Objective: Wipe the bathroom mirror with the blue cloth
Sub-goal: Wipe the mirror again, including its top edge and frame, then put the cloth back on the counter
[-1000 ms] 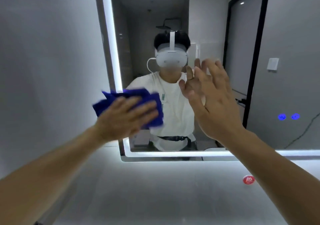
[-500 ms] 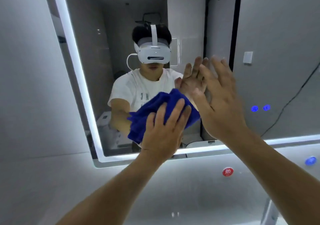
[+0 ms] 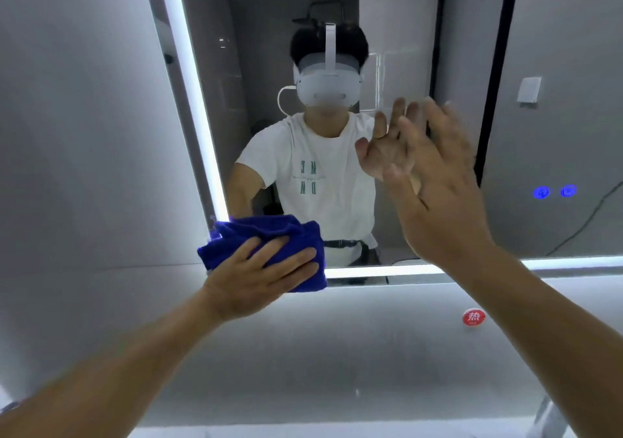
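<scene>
Left hand (image 3: 259, 279) presses blue cloth (image 3: 266, 245) on mirror (image 3: 556, 50) corner; right hand (image 3: 441, 195) flat.

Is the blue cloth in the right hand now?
No, the left hand presses the blue cloth on the mirror's lower left corner; the right hand is open.

The cloth (image 3: 269, 245) lies at the mirror's (image 3: 556, 50) lower left corner, under the left hand (image 3: 259, 279). The right hand (image 3: 438, 195) is right of it, before the glass.

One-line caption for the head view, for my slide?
Left hand presses blue cloth on mirror's lower-left corner.
</scene>
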